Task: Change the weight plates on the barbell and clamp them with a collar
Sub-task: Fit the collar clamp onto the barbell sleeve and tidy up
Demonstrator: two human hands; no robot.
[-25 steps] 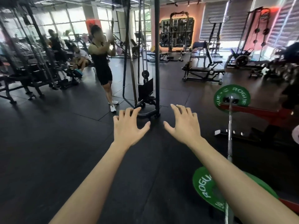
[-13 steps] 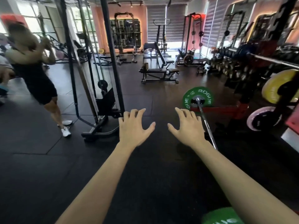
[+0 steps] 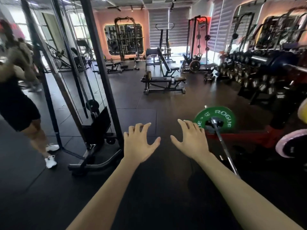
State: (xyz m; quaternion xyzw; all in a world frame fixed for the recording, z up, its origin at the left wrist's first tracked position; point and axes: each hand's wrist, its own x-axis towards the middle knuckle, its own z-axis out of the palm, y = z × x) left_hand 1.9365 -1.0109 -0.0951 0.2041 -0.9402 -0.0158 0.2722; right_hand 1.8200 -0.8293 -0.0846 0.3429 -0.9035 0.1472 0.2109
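A steel barbell [image 3: 225, 152] lies on the black floor at the right, running away from me. A green Rogue plate [image 3: 223, 114] sits on its far end. My left hand [image 3: 138, 145] and my right hand [image 3: 191, 140] are stretched out in front of me, fingers spread, holding nothing. The right hand hovers just left of the green plate and partly hides its left edge. The bar's near end is hidden behind my right forearm. No collar is visible.
A black cable machine frame [image 3: 99, 90] stands at the left, with a person in black [image 3: 18, 103] beside it. At the right are a red rack base [image 3: 249, 138], a pink plate [image 3: 292, 143], a yellow plate [image 3: 303, 113] and dumbbell racks [image 3: 249, 77]. A bench [image 3: 162, 80] stands further ahead.
My view has swung to the right: the person and cable machine slid left, and the near green plate dropped out of sight. Both hands stay stretched out and empty.
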